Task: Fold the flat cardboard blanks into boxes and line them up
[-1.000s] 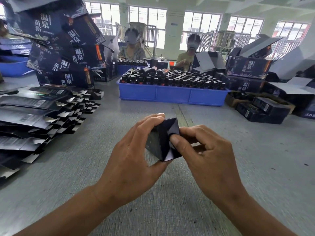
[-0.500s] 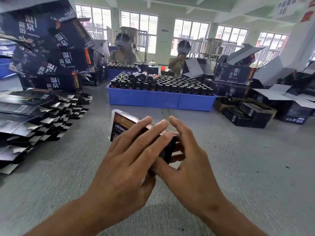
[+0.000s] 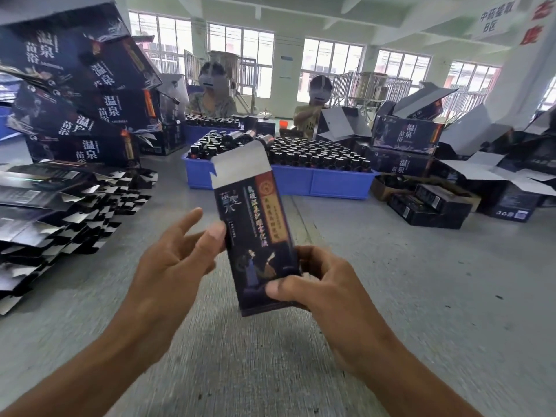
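1. Daylight is coming in through a row of barred windows (image 3: 332,70) along the far wall.
2. Grey worktop (image 3: 436,281) is filling the foreground.
3. White ceiling beams (image 3: 346,13) are running overhead.
4. A white sign (image 3: 493,21) is hanging top right beside a pillar (image 3: 529,76) carrying red lettering.

Both forearms are reaching forward from the lower corners. Right hand (image 3: 325,284) is gripping the box (image 3: 258,236) near its lower end, thumb across the front, fingers (image 3: 307,257) curled behind. Left hand (image 3: 171,266) is spreading loosely, thumb tip touching the box's left edge.
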